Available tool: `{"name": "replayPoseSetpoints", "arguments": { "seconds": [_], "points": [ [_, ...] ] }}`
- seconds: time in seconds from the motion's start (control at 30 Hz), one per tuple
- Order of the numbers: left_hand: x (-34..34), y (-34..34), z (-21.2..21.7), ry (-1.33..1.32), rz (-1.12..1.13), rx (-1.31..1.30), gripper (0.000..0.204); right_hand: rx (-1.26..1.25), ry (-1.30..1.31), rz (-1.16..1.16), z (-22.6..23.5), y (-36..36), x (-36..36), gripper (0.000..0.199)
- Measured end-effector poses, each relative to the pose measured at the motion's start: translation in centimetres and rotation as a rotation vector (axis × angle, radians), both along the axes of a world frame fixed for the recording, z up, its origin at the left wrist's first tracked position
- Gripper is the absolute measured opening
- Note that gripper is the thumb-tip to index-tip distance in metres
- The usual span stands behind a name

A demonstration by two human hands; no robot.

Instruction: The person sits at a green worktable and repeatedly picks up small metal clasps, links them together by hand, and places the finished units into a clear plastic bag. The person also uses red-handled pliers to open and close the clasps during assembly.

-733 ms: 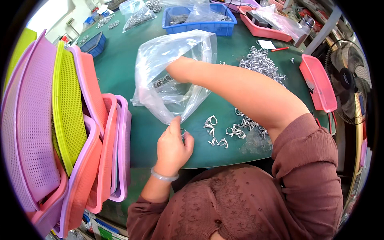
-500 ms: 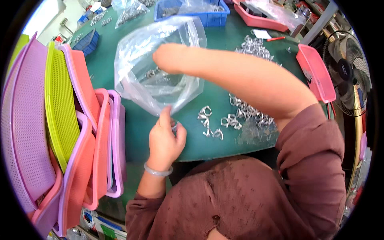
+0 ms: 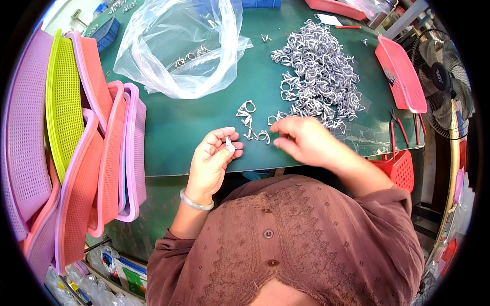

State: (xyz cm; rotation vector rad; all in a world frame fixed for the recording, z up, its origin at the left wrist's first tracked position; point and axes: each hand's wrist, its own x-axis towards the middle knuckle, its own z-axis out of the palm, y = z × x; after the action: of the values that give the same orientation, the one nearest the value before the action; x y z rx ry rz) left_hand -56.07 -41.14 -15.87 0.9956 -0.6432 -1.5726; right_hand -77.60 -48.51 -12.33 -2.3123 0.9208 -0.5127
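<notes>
My left hand (image 3: 212, 158) pinches a small silver metal piece (image 3: 228, 141) between thumb and fingers; its full shape is partly covered. To its right, my right hand (image 3: 311, 140) is at the near edge of a heap of silver ring-shaped metal pieces (image 3: 321, 71). Its thumb and forefinger are apart, with nothing seen between them. A few loose ring-shaped pieces (image 3: 248, 108) lie on the table between the hands. Beyond my left hand, a clear plastic bag (image 3: 153, 66) lies with its mouth spread wide and several metal pieces (image 3: 191, 56) inside.
Purple, coral and green perforated baskets (image 3: 66, 102) stand stacked along the left. On the right of the green table (image 3: 178, 137) are a pink tray (image 3: 400, 76), red-handled pliers (image 3: 398, 127) and a fan (image 3: 439, 76). A red basket (image 3: 400, 171) sits below the table edge.
My right hand has come back from over the bag to the near edge of the heap. The bag lies flatter, and my left hand is now apart from it.
</notes>
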Motion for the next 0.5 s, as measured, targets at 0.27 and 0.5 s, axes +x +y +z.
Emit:
{"name": "replayPoseSetpoints", "arguments": {
  "seconds": [0.27,0.5],
  "points": [
    [-1.5,1.3,-0.3,0.008,-0.016,0.01,0.024,-0.011,0.064,-0.179,-2.4,2.5,1.3,0.029],
    [-1.4,1.8,-0.1,0.096,-0.063,0.11,0.017,0.033,-0.101,-0.236,-4.3,2.5,1.5,0.013]
  ]
}}
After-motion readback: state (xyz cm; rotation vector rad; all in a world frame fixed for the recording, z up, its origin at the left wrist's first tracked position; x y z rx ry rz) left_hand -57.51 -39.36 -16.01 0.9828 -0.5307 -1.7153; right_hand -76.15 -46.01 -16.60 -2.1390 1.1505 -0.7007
